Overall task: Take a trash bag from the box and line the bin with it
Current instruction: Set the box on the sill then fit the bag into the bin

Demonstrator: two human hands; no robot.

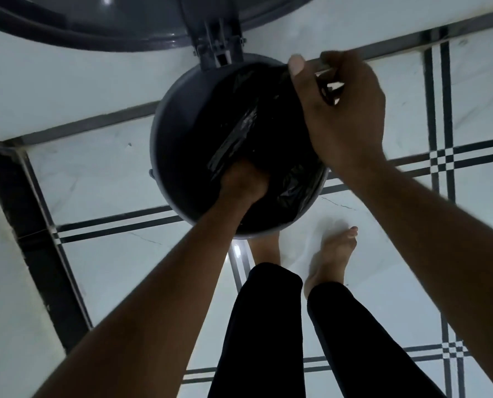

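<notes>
Below, left hand (241, 182) deep inside black bag (251, 116), grasp hidden; right hand (340, 110) pinching bag's edge at bin (165, 133) rim.

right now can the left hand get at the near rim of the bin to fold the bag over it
Probably yes. The left hand is down inside the bag, just inside the bin near rim, with nothing over that edge.

No text, label, brand, number or sign can be read anywhere in the view, neither on the grey bin (165, 133) and its raised lid (142, 30) in the upper part of the frame nor on the black trash bag (239, 116).
</notes>
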